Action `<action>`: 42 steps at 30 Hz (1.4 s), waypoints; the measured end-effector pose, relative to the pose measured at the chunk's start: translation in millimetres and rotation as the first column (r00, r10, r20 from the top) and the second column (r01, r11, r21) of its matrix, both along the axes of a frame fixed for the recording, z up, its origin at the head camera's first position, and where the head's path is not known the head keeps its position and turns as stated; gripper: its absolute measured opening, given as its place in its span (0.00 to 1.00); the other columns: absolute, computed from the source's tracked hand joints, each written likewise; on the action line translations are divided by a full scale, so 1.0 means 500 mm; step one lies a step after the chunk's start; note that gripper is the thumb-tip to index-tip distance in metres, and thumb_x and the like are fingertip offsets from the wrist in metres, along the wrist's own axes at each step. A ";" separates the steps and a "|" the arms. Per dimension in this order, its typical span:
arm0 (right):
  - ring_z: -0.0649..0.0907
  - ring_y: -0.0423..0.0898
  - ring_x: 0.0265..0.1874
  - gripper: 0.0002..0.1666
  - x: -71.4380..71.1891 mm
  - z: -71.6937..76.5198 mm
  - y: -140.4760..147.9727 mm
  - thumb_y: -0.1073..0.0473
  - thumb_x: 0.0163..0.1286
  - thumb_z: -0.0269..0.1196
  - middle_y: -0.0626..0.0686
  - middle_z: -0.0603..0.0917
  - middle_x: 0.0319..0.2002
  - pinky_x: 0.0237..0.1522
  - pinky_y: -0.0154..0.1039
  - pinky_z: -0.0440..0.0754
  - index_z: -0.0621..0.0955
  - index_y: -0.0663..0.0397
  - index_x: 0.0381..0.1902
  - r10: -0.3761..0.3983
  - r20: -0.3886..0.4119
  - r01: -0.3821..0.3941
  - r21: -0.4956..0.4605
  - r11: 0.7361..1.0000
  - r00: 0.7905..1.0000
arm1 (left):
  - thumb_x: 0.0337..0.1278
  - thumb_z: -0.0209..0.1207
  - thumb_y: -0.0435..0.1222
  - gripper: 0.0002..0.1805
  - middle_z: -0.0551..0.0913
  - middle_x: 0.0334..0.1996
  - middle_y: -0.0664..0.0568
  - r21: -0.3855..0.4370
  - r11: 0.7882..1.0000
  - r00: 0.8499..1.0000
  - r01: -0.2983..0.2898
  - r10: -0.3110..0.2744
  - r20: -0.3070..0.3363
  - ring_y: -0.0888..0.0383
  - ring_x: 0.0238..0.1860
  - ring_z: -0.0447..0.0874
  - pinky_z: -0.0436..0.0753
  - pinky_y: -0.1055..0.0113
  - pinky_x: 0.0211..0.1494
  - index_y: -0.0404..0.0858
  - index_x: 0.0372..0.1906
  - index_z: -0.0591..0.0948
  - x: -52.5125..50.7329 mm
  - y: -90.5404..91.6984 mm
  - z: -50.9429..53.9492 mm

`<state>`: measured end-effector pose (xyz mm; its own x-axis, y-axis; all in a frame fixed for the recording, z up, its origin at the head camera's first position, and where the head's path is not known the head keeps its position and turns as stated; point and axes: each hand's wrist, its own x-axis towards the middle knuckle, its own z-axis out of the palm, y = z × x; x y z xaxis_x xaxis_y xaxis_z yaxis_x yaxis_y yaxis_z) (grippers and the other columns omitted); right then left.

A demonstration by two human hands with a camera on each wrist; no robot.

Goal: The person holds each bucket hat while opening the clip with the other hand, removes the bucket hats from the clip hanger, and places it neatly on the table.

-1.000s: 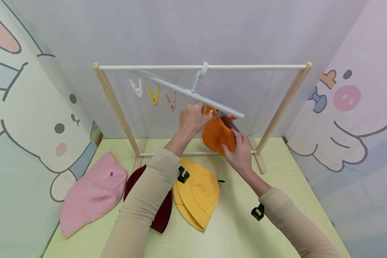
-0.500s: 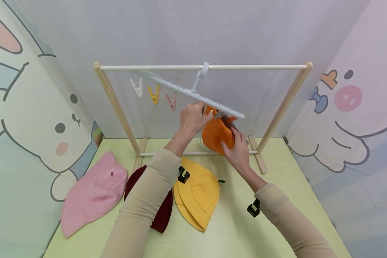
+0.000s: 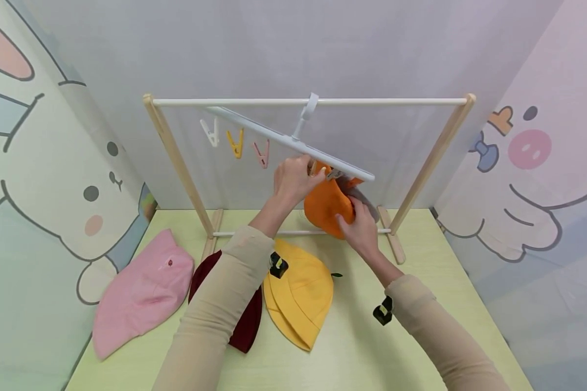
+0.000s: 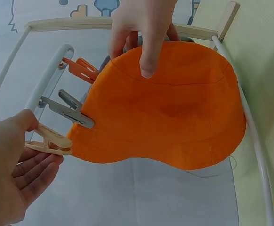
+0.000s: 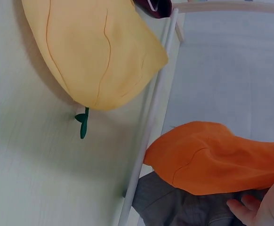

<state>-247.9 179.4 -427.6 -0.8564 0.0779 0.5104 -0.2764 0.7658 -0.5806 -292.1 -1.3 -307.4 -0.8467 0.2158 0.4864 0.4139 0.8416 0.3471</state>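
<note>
Carrying everything, the pale worktop [image 3: 352,364] has a rack [image 3: 396,101] standing toward its far side. From the rack's upper rail hangs a white hanger [image 3: 295,144], tilted with its right end lower; a sharp tug could make it swing or slide along, since only one hook seems to hold it. Lying on the worktop are a pink hat [image 3: 144,296], a yellow hat [image 3: 300,293] and a dark red hat [image 3: 247,326], the last partly hidden by a sleeve [image 3: 200,320]. The orange hat [image 4: 165,113] is up under the hanger's lower half, in front of something grey [image 5: 163,202], probably another hat, close enough that its cloth might get caught too.

The right hand [image 3: 363,225] has its grip on the orange hat, thumb in front, fingers behind; if that loosened early, the weight would pull on the grey peg [image 4: 68,112], seemingly clipped to the hat's edge, and the cloth could slip out. The left hand [image 3: 289,178] pinches a cream peg [image 4: 54,136] right at the edge; whether it bites cloth I cannot tell, and a shallow bite could spring off. An orange peg [image 4: 83,71] sits beyond; a white peg [image 3: 212,140], yellow peg [image 3: 236,149] and pink peg [image 3: 262,157] hang along the higher half.
</note>
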 end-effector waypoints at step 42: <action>0.73 0.54 0.28 0.05 0.032 0.021 0.030 0.69 0.56 0.62 0.59 0.81 0.28 0.33 0.45 0.70 0.81 0.63 0.33 -0.017 -0.276 0.018 -0.002 1.000 0.961 | 0.53 0.56 0.49 0.15 0.74 0.16 0.56 0.074 0.997 0.998 0.002 -0.007 0.069 0.59 0.17 0.70 0.62 0.71 0.18 0.42 0.23 0.73 0.003 0.003 -0.008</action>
